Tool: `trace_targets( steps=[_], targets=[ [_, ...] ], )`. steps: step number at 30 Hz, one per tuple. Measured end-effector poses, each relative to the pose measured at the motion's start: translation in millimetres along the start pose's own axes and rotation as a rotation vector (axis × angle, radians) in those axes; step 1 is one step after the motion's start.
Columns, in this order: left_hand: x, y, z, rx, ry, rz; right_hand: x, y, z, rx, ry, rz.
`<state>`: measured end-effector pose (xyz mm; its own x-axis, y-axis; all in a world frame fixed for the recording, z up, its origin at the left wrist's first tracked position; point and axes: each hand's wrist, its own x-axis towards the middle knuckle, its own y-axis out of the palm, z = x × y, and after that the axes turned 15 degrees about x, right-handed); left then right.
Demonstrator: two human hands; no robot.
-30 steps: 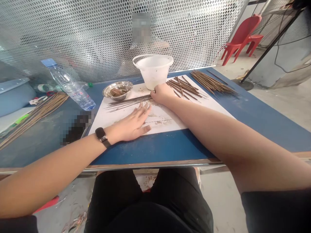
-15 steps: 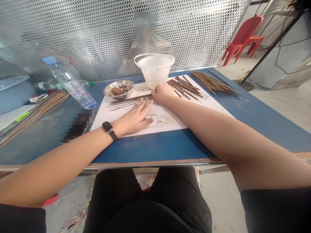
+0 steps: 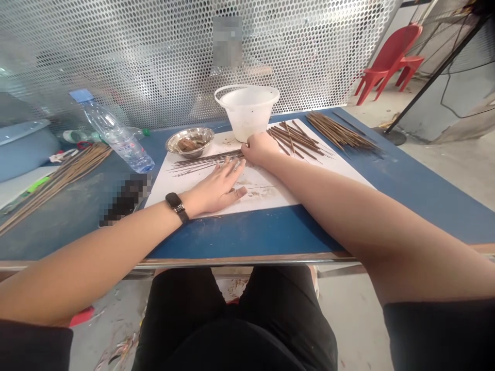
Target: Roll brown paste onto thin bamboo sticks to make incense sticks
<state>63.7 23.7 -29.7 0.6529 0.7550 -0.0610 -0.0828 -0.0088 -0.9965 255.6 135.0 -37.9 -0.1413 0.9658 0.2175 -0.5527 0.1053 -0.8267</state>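
Note:
On a white sheet (image 3: 270,198) lies a row of thin dark sticks (image 3: 193,164), their right ends running to my right hand (image 3: 261,148). That hand is closed, its fingers curled over the stick ends; its grip is partly hidden. My left hand (image 3: 218,188), with a black watch at the wrist, rests flat, fingers stretched and thumb apart, the fingertips at the near edge of the sticks. Beyond them stand a metal bowl (image 3: 207,135) with brown lumps and a white bucket (image 3: 251,116). Thicker brown-coated sticks (image 3: 294,139) lie right of the bucket.
More coated sticks (image 3: 340,131) are piled at the right on the blue table (image 3: 247,237). To the left are a water bottle (image 3: 116,136), a blurred dark object (image 3: 126,200), long brown sticks (image 3: 65,175) and a blue basin (image 3: 23,149). A perforated metal panel (image 3: 154,62) rises behind.
My left hand has shifted very slightly to the right along the sheet. My right hand stays in place at the stick ends.

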Motion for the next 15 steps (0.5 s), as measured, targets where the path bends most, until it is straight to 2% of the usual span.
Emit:
trace_targets(
  steps=[9, 15],
  targets=[
    [-30, 1.5, -17, 0.042, 0.041, -0.023, -1, 0, 1, -0.015, -0.016, 0.005],
    [-16, 0.6, -9, 0.004, 0.022, -0.008, 2, 1, 0, -0.012, -0.009, -0.001]
  ],
)
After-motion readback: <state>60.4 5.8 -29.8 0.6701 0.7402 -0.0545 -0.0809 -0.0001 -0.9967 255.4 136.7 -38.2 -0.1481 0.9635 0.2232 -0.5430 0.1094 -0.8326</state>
